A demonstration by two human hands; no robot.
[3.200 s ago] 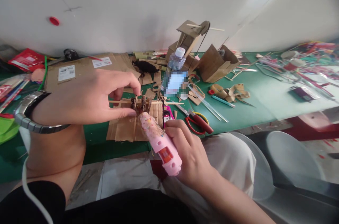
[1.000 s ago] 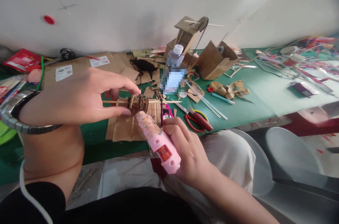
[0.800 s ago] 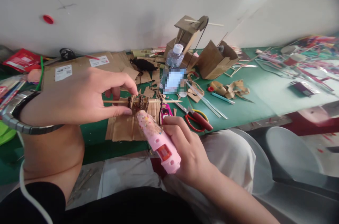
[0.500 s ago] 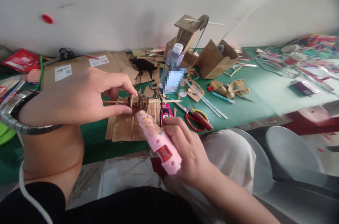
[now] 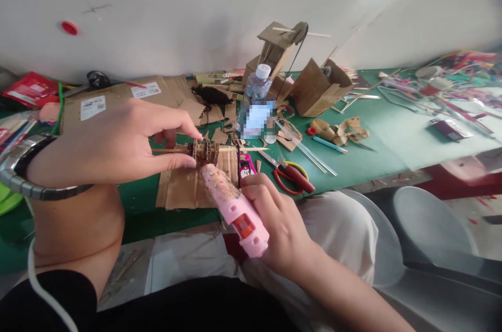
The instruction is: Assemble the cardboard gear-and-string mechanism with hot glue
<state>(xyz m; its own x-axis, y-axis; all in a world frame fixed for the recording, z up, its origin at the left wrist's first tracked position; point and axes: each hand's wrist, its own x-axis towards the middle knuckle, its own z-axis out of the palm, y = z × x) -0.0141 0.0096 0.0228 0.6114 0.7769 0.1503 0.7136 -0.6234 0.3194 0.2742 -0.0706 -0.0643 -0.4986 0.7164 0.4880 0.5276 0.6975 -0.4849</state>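
Note:
Between thumb and fingertips, my left hand [image 5: 117, 141] pinches a small cardboard disc threaded on a wooden skewer [image 5: 247, 149]. Beside that disc sit more corrugated cardboard discs [image 5: 212, 152] on the same stick, whose pointed end extends to the right. My right hand [image 5: 276, 222] is wrapped round a pink hot glue gun [image 5: 231, 206], with its nozzle end close under the discs. I cannot tell whether the tip touches them. Below the skewer lies a flat cardboard piece [image 5: 176, 188] on the green table.
Scissors [image 5: 270, 159] and red-handled pliers [image 5: 300, 176] lie right of the glue gun. Behind them stand a plastic bottle [image 5: 259, 83], a pixelated bright screen [image 5: 257, 118], a cardboard structure [image 5: 274, 52] and an open cardboard box [image 5: 321, 89]. A grey stool [image 5: 433, 222] is at right.
The cardboard discs have shifted very slightly left along with a small turn. Both hands and the glue gun stay almost where they were.

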